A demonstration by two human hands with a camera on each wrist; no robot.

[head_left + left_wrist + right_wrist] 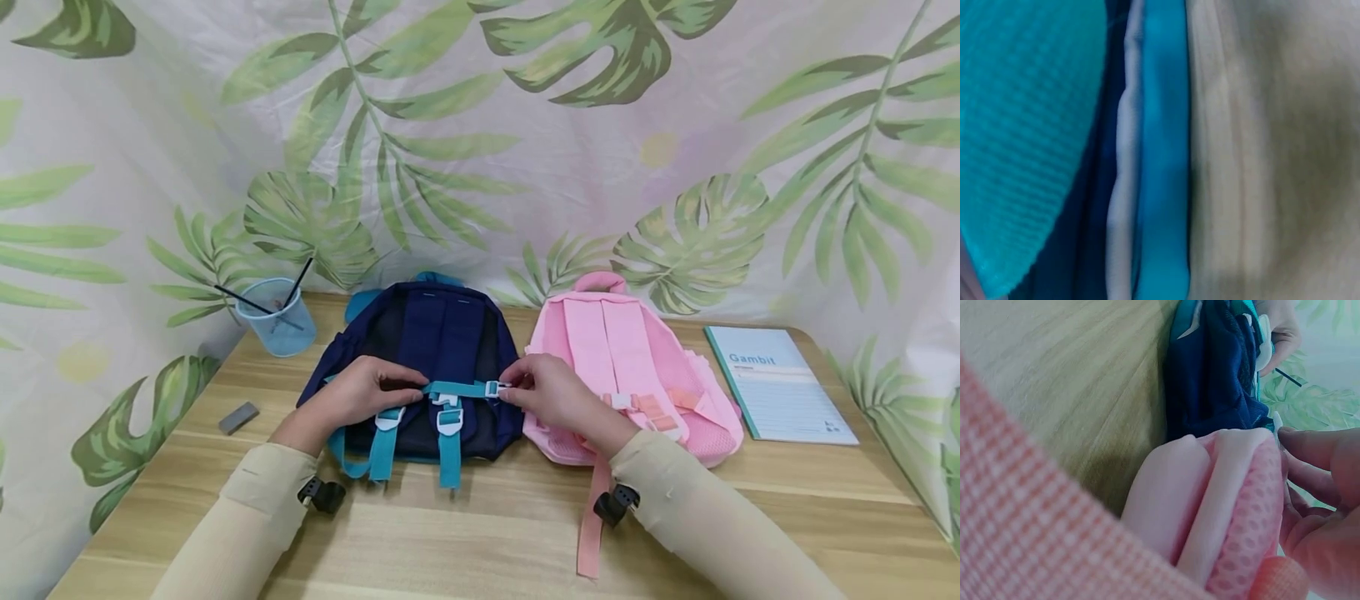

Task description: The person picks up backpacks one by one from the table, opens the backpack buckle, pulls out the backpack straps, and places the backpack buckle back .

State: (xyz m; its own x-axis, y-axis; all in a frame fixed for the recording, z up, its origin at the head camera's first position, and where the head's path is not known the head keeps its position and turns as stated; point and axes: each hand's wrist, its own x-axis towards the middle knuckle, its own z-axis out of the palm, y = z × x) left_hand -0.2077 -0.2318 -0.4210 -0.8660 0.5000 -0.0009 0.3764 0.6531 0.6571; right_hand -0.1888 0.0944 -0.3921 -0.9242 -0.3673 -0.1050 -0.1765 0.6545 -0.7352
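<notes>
A navy backpack lies on the table with its strap side up. Across it runs a teal chest strap. My left hand pinches this strap at its left part, thumb and fingers together. At the strap's right end is a white buckle, pinched by the thumb and fingers of my right hand. Below the strap hang teal webbing ends with white adjusters. In the right wrist view the right thumb shows at the buckle's edge, over the pink backpack.
The pink backpack lies right beside the navy one, its peach strap trailing forward. A notebook lies at the right. On the left stand a blue mesh cup with dark sticks and, nearer, a grey eraser-like block. A leaf-print cloth hangs behind.
</notes>
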